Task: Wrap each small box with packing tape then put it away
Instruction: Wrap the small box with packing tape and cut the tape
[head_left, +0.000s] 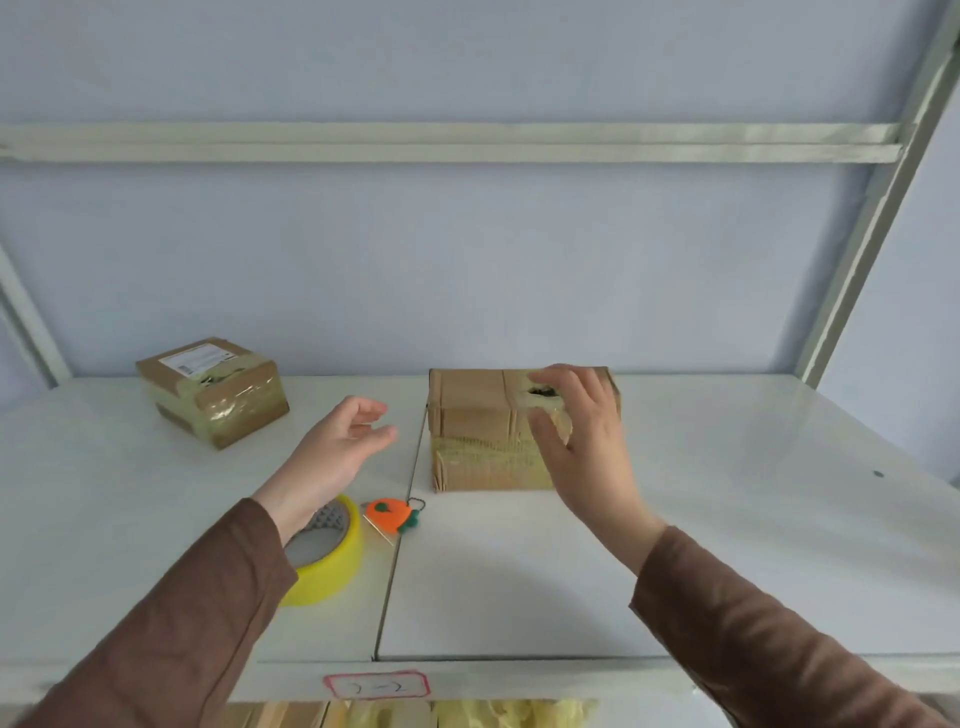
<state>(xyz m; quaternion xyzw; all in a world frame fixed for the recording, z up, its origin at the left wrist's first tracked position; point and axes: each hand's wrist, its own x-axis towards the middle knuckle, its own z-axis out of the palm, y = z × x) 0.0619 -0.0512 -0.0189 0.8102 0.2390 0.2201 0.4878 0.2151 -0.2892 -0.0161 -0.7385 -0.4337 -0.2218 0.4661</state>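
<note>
A brown cardboard box (483, 431) with tape bands stands on the white shelf (727, 493), near the middle. My right hand (582, 447) is spread in front of its right end, fingers relaxed, thumb by the front face; contact is unclear. My left hand (337, 447) hovers open to the left of the box, holding nothing. A yellow roll of packing tape (332, 561) lies under my left wrist. A second taped box (213, 392) with a label sits at the back left.
A small orange carrot-shaped cutter (389, 514) lies beside the tape roll. A seam (400, 540) splits the shelf boards. Metal uprights (872, 218) stand at the right and left, with a crossbar above. A label (376, 685) marks the front edge.
</note>
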